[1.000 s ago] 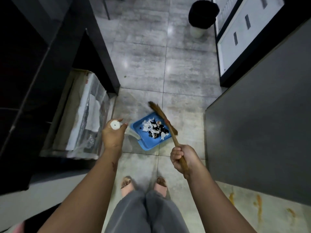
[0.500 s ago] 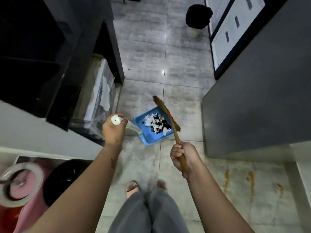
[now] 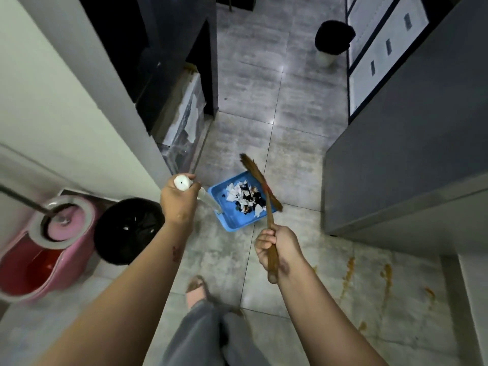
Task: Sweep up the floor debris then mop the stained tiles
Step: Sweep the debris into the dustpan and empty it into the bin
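Observation:
My left hand point(image 3: 179, 202) grips the white handle top of a blue dustpan point(image 3: 232, 220), which hangs just above the grey tiles. White and black scraps of debris point(image 3: 244, 198) lie piled in the pan. My right hand point(image 3: 277, 247) grips the wooden handle of a short brown broom point(image 3: 260, 178), whose bristles rest across the pan's far edge. Orange-brown stains point(image 3: 348, 273) streak the tiles at the lower right.
A pink mop bucket point(image 3: 34, 265) with a mop handle stands at the left, beside a black-lined bin point(image 3: 126, 231). A second black-lined bin point(image 3: 334, 38) stands far ahead. Dark cabinets flank the left, a grey counter point(image 3: 396, 154) the right. My sandalled foot point(image 3: 196, 289) is below.
I have stepped backwards, carrying the dustpan and broom with me. The mop bucket, the near bin and more of the stained tiles have come into view.

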Demonstrator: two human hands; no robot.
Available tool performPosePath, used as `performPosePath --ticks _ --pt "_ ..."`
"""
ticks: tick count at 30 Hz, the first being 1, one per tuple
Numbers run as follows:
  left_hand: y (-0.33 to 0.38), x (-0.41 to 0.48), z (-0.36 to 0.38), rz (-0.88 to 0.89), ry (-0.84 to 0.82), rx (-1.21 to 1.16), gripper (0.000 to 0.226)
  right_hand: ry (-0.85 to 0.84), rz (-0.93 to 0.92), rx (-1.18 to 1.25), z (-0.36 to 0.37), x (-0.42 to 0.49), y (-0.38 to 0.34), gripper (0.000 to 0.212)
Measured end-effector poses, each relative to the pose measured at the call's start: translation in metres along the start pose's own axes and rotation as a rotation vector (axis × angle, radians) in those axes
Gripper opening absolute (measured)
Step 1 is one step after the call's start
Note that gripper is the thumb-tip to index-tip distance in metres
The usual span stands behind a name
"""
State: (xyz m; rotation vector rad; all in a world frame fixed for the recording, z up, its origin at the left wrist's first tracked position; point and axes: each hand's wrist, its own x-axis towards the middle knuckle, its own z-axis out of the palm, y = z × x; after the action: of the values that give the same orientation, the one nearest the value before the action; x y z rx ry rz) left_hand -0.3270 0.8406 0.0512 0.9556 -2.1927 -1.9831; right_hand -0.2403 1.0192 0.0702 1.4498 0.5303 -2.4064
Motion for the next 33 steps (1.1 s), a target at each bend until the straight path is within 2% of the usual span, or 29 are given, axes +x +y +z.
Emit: performPosePath --ticks 9,12,22,29,33 --pt "-0.016 -0.041 -0.104 0.016 -0.039 -0.005 0.012 0.009 -0.032 -0.062 -0.023 -0.052 0.093 0.039" --pt "-0.018 -0.049 -0.150 0.048 -0.054 0.018 0.011 0.018 -0.047 -0.072 -0.024 -0.074 0.137 0.040" --pt "-0.003 -0.085 -0.312 0.112 -0.132 -0.121 0.009 0.037 -0.093 -0.145 -0.013 -0.148 0.310 0.035" --pt "0.024 -0.090 -0.402 0.142 -0.064 -0.133 0.012 -0.027 -0.035 -0.168 0.005 -0.190 0.383 0.042" --pt "0.035 -0.089 -0.442 0.150 -0.003 -0.106 0.015 -0.071 -0.015 -0.185 0.015 -0.200 0.411 0.037"
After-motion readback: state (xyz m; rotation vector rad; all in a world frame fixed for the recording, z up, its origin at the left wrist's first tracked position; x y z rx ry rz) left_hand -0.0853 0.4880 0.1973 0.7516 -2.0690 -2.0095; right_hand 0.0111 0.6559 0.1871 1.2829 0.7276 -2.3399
